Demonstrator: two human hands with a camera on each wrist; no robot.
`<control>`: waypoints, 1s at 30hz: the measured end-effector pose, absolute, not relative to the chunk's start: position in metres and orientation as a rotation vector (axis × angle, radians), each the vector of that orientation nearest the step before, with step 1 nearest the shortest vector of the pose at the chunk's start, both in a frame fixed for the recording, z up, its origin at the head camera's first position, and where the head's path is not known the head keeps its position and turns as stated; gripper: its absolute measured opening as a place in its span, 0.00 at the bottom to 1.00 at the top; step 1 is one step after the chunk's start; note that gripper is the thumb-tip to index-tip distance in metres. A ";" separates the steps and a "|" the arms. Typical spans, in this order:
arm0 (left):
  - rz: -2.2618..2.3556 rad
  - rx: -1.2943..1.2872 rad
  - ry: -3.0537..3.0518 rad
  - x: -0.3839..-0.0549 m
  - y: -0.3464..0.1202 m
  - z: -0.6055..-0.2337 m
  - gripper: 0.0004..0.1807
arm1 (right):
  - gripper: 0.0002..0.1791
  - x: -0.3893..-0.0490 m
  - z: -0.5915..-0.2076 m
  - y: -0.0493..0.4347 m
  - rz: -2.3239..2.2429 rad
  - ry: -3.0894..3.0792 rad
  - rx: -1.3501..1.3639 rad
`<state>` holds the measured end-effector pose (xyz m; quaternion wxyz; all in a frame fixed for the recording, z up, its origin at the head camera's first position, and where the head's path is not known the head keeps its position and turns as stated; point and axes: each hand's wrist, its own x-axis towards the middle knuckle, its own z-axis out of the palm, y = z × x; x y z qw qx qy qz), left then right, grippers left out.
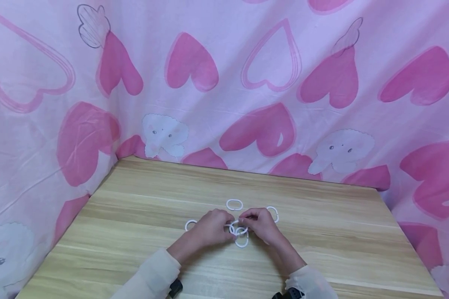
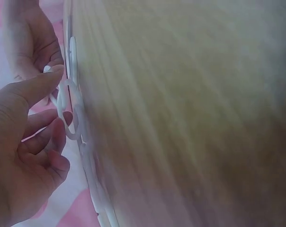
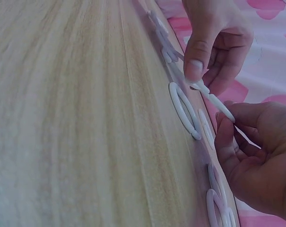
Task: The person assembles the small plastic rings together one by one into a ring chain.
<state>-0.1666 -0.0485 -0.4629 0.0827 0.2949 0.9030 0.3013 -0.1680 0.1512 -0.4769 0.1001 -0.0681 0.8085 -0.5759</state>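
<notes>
My left hand pinches a white oval plastic link between thumb and fingers, low over the wooden table. Opposite it, my right hand pinches another white link by its edge. The two held links meet between the hands; in the head view they overlap, and I cannot tell whether they are hooked together. Another white link lies just in front, partly behind the held ones from above. In the left wrist view, the left hand has its thumb over a link.
On the wooden table, one loose link lies beyond the hands. Another link is behind the right hand, and one more link shows past the left hand. A pink heart-patterned curtain hangs behind the table.
</notes>
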 end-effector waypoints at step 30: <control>0.820 0.884 2.750 -0.166 -0.049 -0.465 0.14 | 0.04 -0.218 -0.474 0.155 -1.247 2.783 -0.341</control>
